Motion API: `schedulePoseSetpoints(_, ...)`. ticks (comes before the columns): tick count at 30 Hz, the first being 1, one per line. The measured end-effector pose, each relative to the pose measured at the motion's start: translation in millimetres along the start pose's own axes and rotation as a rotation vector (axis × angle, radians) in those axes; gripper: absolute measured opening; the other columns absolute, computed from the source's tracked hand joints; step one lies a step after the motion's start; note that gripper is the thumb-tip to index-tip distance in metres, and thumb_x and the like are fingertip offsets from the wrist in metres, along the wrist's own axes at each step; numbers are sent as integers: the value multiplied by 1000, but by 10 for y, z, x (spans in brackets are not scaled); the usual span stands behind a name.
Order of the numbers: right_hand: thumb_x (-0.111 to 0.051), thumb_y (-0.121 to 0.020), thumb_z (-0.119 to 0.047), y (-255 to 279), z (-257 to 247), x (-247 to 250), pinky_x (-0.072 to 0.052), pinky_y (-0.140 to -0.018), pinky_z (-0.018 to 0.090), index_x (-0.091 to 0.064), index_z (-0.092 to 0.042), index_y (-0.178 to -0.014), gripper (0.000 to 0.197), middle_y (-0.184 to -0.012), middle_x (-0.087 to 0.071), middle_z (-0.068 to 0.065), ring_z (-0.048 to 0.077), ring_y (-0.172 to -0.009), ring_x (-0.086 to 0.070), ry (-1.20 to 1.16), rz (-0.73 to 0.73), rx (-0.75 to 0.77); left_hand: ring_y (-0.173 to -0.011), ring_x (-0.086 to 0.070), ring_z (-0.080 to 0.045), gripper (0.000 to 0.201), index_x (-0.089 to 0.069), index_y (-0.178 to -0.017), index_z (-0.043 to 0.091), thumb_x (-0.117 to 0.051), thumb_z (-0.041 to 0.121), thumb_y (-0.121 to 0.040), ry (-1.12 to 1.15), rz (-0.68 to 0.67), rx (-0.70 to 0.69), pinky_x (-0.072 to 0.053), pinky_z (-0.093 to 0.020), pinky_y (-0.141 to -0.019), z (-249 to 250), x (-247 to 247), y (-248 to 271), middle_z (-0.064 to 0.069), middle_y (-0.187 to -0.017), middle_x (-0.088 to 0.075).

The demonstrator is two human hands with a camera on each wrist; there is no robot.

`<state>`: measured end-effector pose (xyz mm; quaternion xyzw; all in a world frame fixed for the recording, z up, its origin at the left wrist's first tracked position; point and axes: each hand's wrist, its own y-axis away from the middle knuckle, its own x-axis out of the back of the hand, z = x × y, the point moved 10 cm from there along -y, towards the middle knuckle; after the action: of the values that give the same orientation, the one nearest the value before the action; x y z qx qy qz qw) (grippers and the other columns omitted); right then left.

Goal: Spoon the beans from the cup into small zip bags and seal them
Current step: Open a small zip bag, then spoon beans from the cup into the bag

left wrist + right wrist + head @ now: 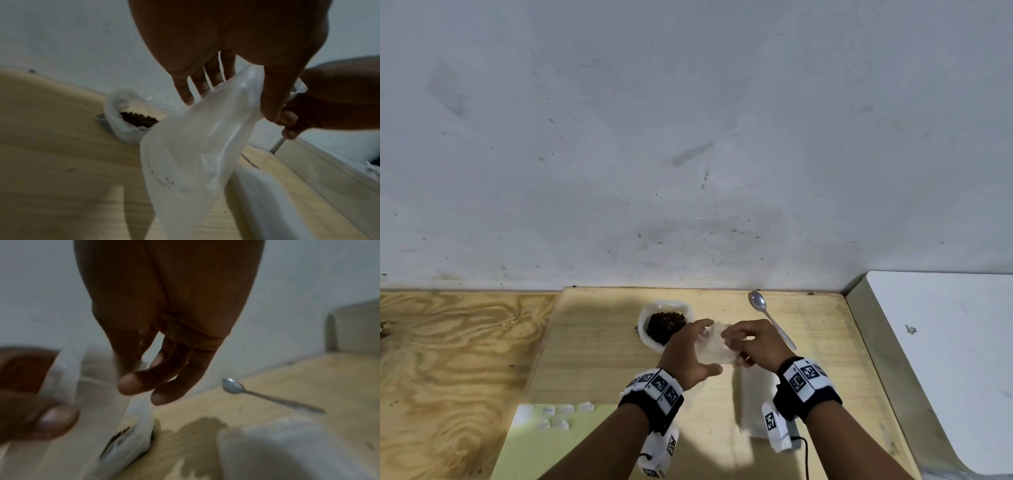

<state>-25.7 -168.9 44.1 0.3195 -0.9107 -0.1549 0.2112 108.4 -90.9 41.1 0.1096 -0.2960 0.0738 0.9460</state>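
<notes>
A small, empty, translucent zip bag (717, 347) hangs between both hands above the wooden board. My left hand (702, 346) holds its left side, thumb in front and fingers behind, as the left wrist view shows on the bag (195, 146). My right hand (734, 342) pinches the bag's top edge (92, 402) with its fingertips (131, 386). Just behind the left hand stands the cup (654, 337), lined with white plastic and holding dark beans (666, 323). A metal spoon (770, 318) lies on the board to the right of the hands.
A flat stack of zip bags (755, 401) lies on the board under my right wrist. Several small white pieces (558, 416) sit on a pale green sheet (571, 445) at lower left. A white panel (945, 342) borders the board on the right; a grey wall rises behind.
</notes>
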Motion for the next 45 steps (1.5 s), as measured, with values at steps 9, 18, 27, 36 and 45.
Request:
schedulePoseSetpoints(9, -75, -78, -22, -159, 887, 1153, -53, -78, 30, -68, -28, -81, 9, -87, -71, 0, 24, -86, -66, 185, 468, -325, -100, -56, -14, 90, -47, -136, 22, -91, 27, -57, 79, 27, 133, -45, -27, -91, -96, -164, -338, 7, -114, -55)
schedulePoseSetpoints(18, -65, -65, -31, -472, 1204, 1298, -58, -71, 29, -69, -26, -73, 11, -76, -69, -7, 15, -69, -66, 414, 402, -428, -97, -53, -10, 88, -47, -135, 24, -90, 22, -59, 138, 42, 196, -37, -18, -82, -32, -304, -585, 8, -113, -55)
schedulePoseSetpoints(27, -58, -79, -28, -541, 1080, 1250, -54, -60, 24, -67, -26, -72, 11, -74, -68, -4, 17, -66, -65, 510, 327, -390, -96, -55, -11, 86, -50, -133, 22, -90, 19, -58, 171, 93, 177, -37, -5, -75, -84, -272, -545, 6, -108, -58)
schedulePoseSetpoints(36, -65, -87, -27, -399, 637, 1319, -51, -71, 29, -72, -26, -81, 9, -88, -73, -1, 22, -81, -66, 380, 504, -128, -100, -54, -7, 82, -51, -130, 25, -90, 18, -58, 242, 191, 183, -45, -19, -88, -229, 150, -258, 7, -111, -57)
schedulePoseSetpoints(45, -76, -80, -13, -263, -80, 709, -51, -70, 34, -70, -12, -77, 7, -79, -75, 3, 22, -76, -69, -101, 533, 176, -104, -60, -19, 79, -54, -125, 25, -92, 23, -56, 204, 293, 324, -48, -26, -81, -891, 757, 251, 3, -112, -63)
